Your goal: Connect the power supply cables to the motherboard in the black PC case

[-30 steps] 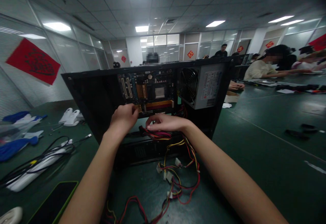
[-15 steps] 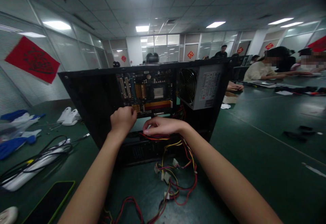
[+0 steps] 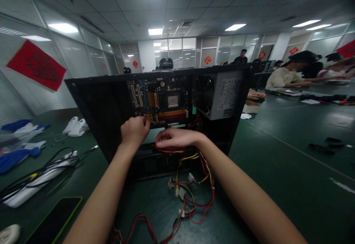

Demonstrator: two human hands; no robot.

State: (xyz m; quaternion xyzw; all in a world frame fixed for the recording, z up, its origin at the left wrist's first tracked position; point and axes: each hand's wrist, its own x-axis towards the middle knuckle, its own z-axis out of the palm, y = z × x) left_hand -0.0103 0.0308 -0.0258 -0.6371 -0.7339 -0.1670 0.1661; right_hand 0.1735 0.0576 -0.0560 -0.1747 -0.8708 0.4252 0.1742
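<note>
A black computer case (image 3: pixel 91 107) stands upright with its side off, showing the motherboard (image 3: pixel 172 101) and the grey power supply (image 3: pixel 227 94) with its fan. My left hand (image 3: pixel 135 131) is closed in a fist at the lower left edge of the motherboard; its fingertips are turned away, so what it grips is hidden. Just right of it, my right hand (image 3: pixel 177 137) has its fingers pinched on a bundle of red, yellow and black power cables (image 3: pixel 169 149). More cables with white connectors (image 3: pixel 182 193) hang out of the case onto the green table (image 3: pixel 266 185).
At left lie a white power strip (image 3: pixel 36 185) with a black cord, a phone (image 3: pixel 52 220) with a green edge, white adapters (image 3: pixel 74 126) and blue gloves (image 3: pixel 18 159). Other people sit on the right, and a person's hands (image 3: pixel 255 95) show behind the case.
</note>
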